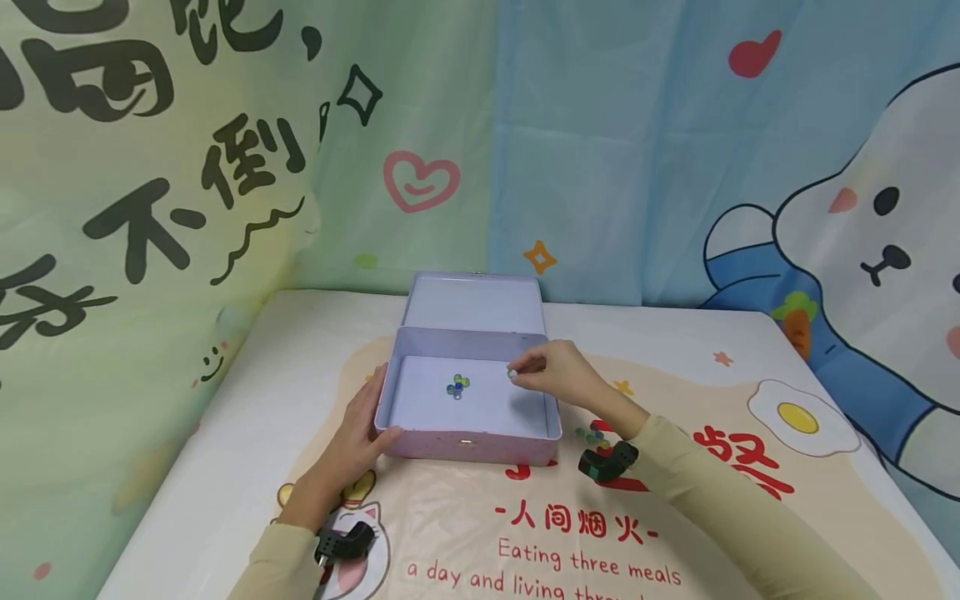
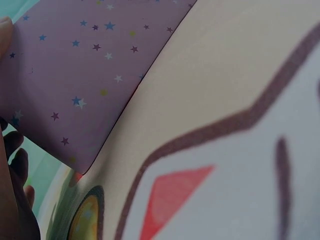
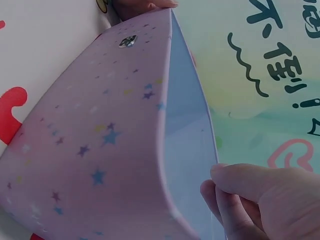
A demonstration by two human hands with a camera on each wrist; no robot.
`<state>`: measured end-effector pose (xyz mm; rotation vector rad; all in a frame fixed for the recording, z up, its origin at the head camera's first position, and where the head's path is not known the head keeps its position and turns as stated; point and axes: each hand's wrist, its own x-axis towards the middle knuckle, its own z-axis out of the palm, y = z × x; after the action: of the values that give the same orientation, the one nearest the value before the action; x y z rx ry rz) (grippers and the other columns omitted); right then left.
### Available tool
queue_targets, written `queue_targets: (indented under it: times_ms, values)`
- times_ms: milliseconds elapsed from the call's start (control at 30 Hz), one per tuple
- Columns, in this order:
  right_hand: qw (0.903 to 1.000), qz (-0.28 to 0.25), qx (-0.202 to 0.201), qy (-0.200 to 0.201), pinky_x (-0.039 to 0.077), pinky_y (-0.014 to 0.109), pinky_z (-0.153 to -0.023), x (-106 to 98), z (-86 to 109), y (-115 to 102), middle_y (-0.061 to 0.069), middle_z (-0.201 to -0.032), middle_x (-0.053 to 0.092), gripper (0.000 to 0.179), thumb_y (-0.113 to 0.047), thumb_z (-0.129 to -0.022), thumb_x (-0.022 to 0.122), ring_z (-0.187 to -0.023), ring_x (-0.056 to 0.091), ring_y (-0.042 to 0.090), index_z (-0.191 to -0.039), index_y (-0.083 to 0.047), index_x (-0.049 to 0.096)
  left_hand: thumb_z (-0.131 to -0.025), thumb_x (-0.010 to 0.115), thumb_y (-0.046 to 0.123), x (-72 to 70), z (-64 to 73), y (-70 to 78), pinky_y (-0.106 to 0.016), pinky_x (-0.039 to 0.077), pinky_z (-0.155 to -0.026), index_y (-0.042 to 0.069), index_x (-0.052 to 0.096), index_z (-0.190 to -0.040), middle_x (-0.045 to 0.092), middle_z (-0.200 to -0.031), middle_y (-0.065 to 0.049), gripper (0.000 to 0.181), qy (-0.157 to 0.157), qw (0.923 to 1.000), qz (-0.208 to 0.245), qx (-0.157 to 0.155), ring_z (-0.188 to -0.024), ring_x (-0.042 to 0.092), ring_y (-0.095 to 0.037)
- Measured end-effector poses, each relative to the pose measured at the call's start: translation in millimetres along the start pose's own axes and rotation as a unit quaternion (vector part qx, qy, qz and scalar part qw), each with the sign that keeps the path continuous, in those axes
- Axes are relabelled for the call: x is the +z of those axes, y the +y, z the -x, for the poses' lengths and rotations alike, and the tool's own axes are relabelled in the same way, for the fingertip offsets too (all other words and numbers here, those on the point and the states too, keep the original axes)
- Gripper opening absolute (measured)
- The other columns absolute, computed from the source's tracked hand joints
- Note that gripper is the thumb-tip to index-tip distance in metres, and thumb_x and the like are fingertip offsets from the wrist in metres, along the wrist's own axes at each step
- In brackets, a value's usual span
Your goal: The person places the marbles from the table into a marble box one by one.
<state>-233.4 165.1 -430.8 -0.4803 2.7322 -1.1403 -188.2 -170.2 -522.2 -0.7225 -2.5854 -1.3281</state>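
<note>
An open lilac tin box point(image 1: 465, 446) with a star pattern stands on the table, its lid point(image 1: 474, 302) tipped back. Several green, blue and clear glass marbles point(image 1: 457, 386) lie together on its floor. At the box's left front corner, my left hand point(image 1: 356, 433) holds the wall, with the thumb at the front and the fingers along the side. My right hand point(image 1: 555, 372) is over the right part of the box and pinches a small glass marble point(image 1: 512, 373) between thumb and fingertips. In the right wrist view that marble is hidden behind the right hand point(image 3: 265, 200).
More glass marbles point(image 1: 592, 436) lie on the printed tablecloth point(image 1: 585, 567) right of the box, partly beside the right wrist's black band point(image 1: 609, 462). A decorated cloth backdrop point(image 1: 570, 150) hangs behind the table.
</note>
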Motion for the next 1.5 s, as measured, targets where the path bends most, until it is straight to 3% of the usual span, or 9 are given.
queue_targets:
  times_ms: [233, 733, 1033, 1500]
  values:
    - [0.9996, 0.012, -0.022, -0.012, 0.056, 0.029, -0.074, 2, -12.6, -2, 0.001, -0.094, 0.074, 0.015, -0.017, -0.081, 0.074, -0.087, 0.068, 0.014, -0.096, -0.012, 0.075, -0.086, 0.060, 0.039, 0.6, -0.5, -1.5, -0.063, 0.010, -0.112, 0.016, 0.008, -0.154, 0.014, -0.158, -0.021, 0.089, 0.000, 1.0000, -0.003, -0.001, -0.144, 0.014, -0.041]
    - [0.9958, 0.019, -0.046, -0.076, 0.055, 0.027, -0.077, 1, -38.3, -2, -0.001, -0.096, 0.073, 0.015, -0.018, -0.083, 0.072, -0.087, 0.068, 0.010, -0.098, -0.014, 0.074, -0.086, 0.060, 0.040, -1.3, 0.6, -3.3, -0.062, 0.011, -0.113, 0.016, 0.008, -0.154, 0.014, -0.158, -0.020, 0.089, 0.001, 0.9999, -0.011, 0.002, -0.144, 0.014, -0.042]
    - [0.9945, -0.003, -0.056, -0.089, 0.055, 0.027, -0.078, 4, -49.9, -5, 0.000, -0.096, 0.073, 0.016, -0.020, -0.083, 0.073, -0.086, 0.068, 0.009, -0.098, -0.014, 0.074, -0.086, 0.060, 0.039, -2.5, 1.7, -2.6, -0.062, 0.010, -0.113, 0.015, 0.008, -0.154, 0.014, -0.158, -0.021, 0.089, -0.002, 0.9999, -0.014, -0.007, -0.144, 0.014, -0.042]
    - [0.9941, -0.019, -0.059, -0.089, 0.055, 0.026, -0.078, 16, -66.6, -4, 0.002, -0.096, 0.073, 0.015, -0.016, -0.083, 0.073, -0.087, 0.068, 0.011, -0.097, -0.011, 0.074, -0.088, 0.057, 0.045, -2.2, 0.3, -1.9, -0.063, 0.011, -0.111, 0.013, 0.008, -0.154, 0.015, -0.158, -0.021, 0.089, -0.003, 0.9999, -0.012, 0.011, -0.143, 0.014, -0.043]
